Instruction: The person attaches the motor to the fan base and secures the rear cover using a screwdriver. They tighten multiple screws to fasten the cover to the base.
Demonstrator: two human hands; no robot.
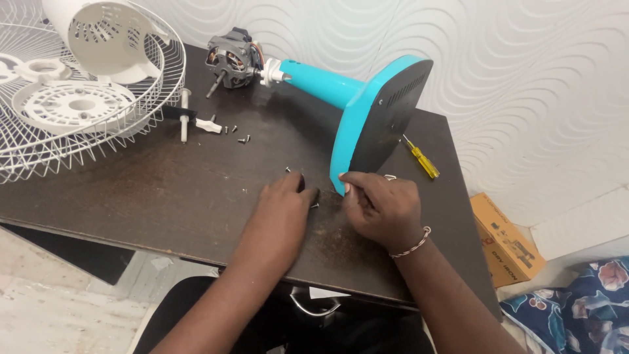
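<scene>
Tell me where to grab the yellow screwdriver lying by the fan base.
Take the yellow screwdriver by its handle, the thick end nearest the table's right edge, coming from above with fingers across its width. It lies flat, its thin shaft running up behind the turquoise fan base, so the handle end is freer.

Surface (164, 196): dark brown, scuffed.
Fan base (377, 118): teal, on its side, motor (232, 59) at far end.
L hand (285, 203): flat on small dark part.
R hand (383, 206): fingertips at base edge.
Misc: white grille (39, 151), screws (239, 134), yellow screwdriver (422, 160).
</scene>
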